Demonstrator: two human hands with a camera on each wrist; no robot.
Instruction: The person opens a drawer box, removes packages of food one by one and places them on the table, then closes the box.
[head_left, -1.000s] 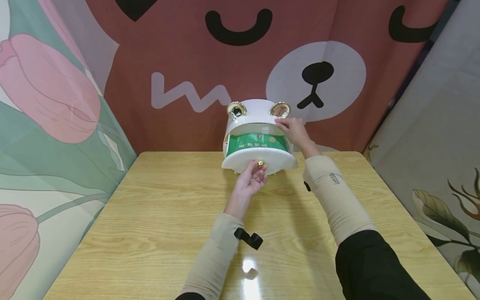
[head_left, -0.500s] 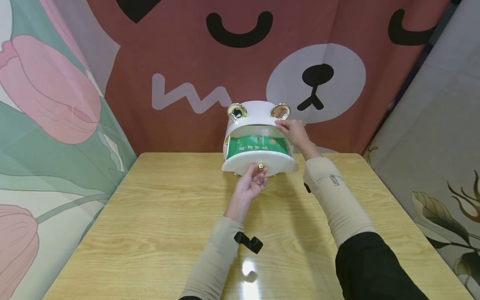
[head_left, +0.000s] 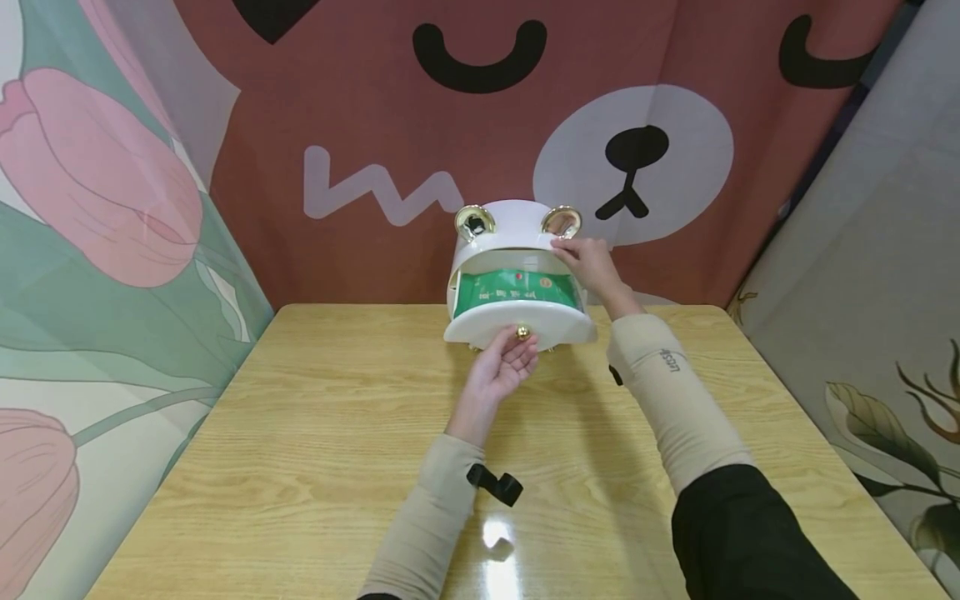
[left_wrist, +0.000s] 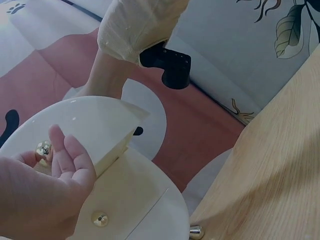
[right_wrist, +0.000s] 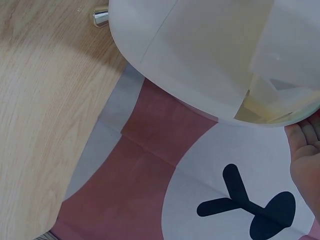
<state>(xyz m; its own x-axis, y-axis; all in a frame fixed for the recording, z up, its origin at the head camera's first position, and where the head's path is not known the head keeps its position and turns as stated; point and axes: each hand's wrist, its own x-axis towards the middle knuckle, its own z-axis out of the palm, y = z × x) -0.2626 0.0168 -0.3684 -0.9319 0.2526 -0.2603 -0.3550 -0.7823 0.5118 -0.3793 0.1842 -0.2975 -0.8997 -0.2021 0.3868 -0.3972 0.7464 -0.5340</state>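
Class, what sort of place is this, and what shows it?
Probably a staged recording booth rather than a lived-in room: a wooden table stands before a bear-print cloth, with a flower-print cloth at its left and a white drawer box near its far edge.

Our left grip (head_left: pixel 504 367) pinches the gold knob (head_left: pixel 522 332) of a white cabinet (head_left: pixel 516 218) on the desk (head_left: pixel 300 417); its pulled-out drawer (head_left: pixel 480 323) contains a green packet (head_left: pixel 517 288). Our right grip (head_left: pixel 595 265) holds the upper rim (head_left: pixel 513 242).

No text legible. Pale characters (head_left: pixel 516 295) on the green packet (head_left: pixel 480 287) inside the white drawer (head_left: pixel 480 323): unreadable. Dark lettering (head_left: pixel 669 360) on the beige sleeve (head_left: pixel 686 412), right of the drawer: likewise unreadable.
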